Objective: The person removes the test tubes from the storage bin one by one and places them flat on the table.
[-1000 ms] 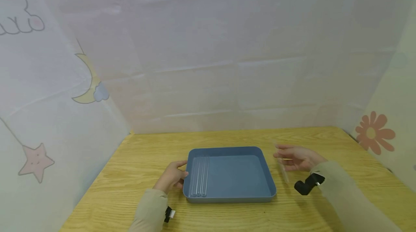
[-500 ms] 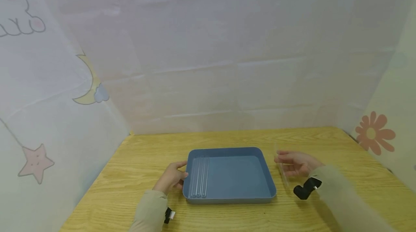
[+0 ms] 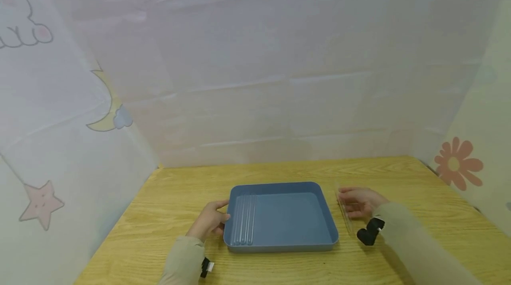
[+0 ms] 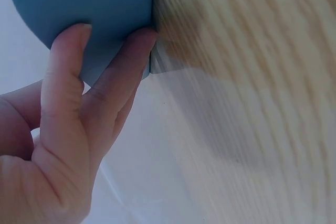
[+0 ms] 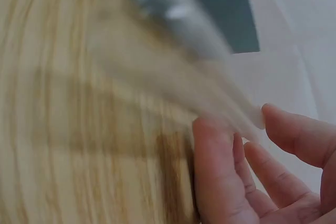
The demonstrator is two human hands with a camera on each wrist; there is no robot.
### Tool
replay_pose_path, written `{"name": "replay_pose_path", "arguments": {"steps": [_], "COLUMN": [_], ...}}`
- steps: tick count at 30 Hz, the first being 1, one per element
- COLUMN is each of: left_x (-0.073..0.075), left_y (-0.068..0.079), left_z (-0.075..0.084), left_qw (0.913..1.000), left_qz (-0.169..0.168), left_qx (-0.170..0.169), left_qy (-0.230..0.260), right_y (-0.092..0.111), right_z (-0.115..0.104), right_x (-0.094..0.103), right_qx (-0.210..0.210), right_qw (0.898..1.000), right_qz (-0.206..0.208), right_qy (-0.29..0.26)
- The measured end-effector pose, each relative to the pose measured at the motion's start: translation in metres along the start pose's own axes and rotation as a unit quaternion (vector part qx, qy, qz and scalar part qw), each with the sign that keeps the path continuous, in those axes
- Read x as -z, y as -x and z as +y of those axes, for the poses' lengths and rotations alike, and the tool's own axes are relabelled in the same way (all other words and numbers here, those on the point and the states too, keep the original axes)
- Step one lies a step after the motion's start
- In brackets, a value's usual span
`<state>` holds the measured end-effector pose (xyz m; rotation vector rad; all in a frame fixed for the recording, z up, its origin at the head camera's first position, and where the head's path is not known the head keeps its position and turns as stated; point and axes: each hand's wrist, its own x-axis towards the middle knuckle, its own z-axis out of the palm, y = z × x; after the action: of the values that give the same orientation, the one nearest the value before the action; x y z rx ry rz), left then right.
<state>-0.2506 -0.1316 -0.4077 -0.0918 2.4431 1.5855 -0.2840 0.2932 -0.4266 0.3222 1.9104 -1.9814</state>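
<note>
A blue rectangular tray (image 3: 293, 218) lies on the wooden table. Several clear test tubes (image 3: 244, 220) lie side by side along its left end. My left hand (image 3: 209, 219) is at the tray's left wall, and in the left wrist view its fingers (image 4: 118, 69) rest against the outer side. Just right of the tray, my right hand (image 3: 361, 203) pinches clear test tubes (image 3: 345, 214) between thumb and fingers. Two long shapes with rounded ends (image 5: 178, 17) show in the right wrist view, blurred and slanting over the table.
The light wood table (image 3: 191, 183) runs back to a pale cloth wall (image 3: 287, 76), with printed cloth at both sides. A black wrist camera (image 3: 370, 231) sticks out from the right sleeve, low over the table beside the tray's right end.
My right hand, with the test tubes, has moved slightly down and left, closer to the tray. The left hand stays at the tray's left wall.
</note>
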Motion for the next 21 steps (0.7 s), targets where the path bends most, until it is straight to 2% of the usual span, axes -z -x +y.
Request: {"name": "replay_pose_path", "arguments": {"steps": [7,11,18,21], "left_x": [0.001,0.000,0.001,0.001], "left_y": [0.001,0.002,0.001,0.001], "left_z": [0.001,0.002,0.000,0.000], "left_qw": [1.0000,0.9999,0.9999,1.0000], "left_qz": [-0.002,-0.001,0.001,0.001], "left_qx": [-0.006,-0.009,-0.008,-0.006], "left_qy": [-0.006,-0.009,-0.007,-0.003], "right_y": [-0.002,-0.004,-0.012,-0.011], "right_z": [-0.003,-0.005,-0.007,-0.008], "right_x": [-0.007,-0.012,-0.010,-0.004], "right_qx": [0.005,-0.003,-0.005,-0.004], "right_qw": [0.997,0.995,0.990,0.991], "right_qz": [0.043,0.058,0.039,0.027], "right_qy": [0.066,0.081,0.136,0.130]}}
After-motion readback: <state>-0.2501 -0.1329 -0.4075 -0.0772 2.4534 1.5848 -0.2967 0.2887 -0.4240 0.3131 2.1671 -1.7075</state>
